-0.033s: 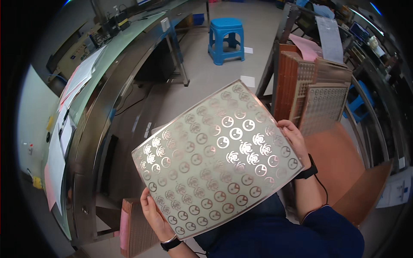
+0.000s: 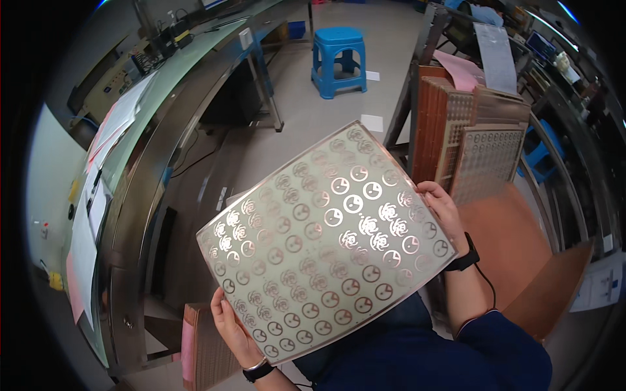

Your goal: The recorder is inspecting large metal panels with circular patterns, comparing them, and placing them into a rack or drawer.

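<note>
In front of me I hold a large circuit board panel [image 2: 326, 251], pale green with rows of shiny copper-coloured round patterns. It is tilted, with its right side higher than its left. My left hand [image 2: 233, 331] grips the left edge near the lower corner; the fingers are partly hidden behind the board. On the right edge, my right hand [image 2: 443, 207] is closed round the border, its fingertips partly out of sight. Light glints off several of the patterns. Both wrists wear dark bands.
Stacked panels [image 2: 450, 130] stand upright in a rack at the right, beside a brown board [image 2: 505, 225]. More panels [image 2: 212, 352] stand at lower left. A long bench [image 2: 166, 91] with papers [image 2: 120, 120] runs along the left. A blue stool [image 2: 339, 62] stands on the floor ahead.
The whole view has shifted very slightly, so everything sits a little further left. My grip on the panel looks the same.
</note>
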The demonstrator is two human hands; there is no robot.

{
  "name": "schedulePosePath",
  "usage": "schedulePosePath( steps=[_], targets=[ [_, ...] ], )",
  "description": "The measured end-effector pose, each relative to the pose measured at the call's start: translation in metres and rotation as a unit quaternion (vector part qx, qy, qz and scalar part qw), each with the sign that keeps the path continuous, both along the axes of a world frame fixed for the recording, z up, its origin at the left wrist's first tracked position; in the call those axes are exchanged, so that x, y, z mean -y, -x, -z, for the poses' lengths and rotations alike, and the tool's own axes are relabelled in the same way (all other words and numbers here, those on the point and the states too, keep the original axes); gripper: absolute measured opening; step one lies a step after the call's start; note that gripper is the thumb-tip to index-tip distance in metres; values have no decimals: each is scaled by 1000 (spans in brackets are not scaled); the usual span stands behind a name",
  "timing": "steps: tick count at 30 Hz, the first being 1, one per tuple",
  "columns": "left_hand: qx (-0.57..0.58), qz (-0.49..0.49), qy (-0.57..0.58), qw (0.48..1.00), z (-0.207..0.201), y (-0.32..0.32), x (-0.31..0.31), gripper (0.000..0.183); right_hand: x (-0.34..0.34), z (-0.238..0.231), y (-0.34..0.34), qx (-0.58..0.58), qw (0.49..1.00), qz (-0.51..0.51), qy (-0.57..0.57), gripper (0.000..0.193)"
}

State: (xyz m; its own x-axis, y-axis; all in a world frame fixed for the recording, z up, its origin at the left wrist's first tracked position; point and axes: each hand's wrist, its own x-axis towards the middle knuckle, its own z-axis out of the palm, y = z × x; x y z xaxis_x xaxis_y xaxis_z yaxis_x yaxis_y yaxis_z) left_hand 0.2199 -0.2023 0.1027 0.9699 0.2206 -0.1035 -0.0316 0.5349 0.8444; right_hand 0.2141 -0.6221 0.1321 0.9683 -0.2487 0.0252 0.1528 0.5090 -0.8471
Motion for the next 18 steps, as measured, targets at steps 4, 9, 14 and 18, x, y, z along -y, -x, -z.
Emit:
schedulePosePath(
  steps=[4, 9, 14, 18],
  targets=[
    [4, -27, -23, 999, -1, 2, 5, 23, 0, -6, 1, -2, 1000, 2, 16, 19],
    [10, -46, -58, 997, -3, 5, 11, 22, 3, -5, 4, -1, 999, 1, 50, 19],
    [33, -67, -68, 995, -2, 9, 9, 20, -1, -11, 7, -22, 999, 0, 43, 19],
    [38, -89, -94, 991, -6, 10, 10, 19, 6, -5, 10, -11, 998, -11, 55, 19]
  ],
)
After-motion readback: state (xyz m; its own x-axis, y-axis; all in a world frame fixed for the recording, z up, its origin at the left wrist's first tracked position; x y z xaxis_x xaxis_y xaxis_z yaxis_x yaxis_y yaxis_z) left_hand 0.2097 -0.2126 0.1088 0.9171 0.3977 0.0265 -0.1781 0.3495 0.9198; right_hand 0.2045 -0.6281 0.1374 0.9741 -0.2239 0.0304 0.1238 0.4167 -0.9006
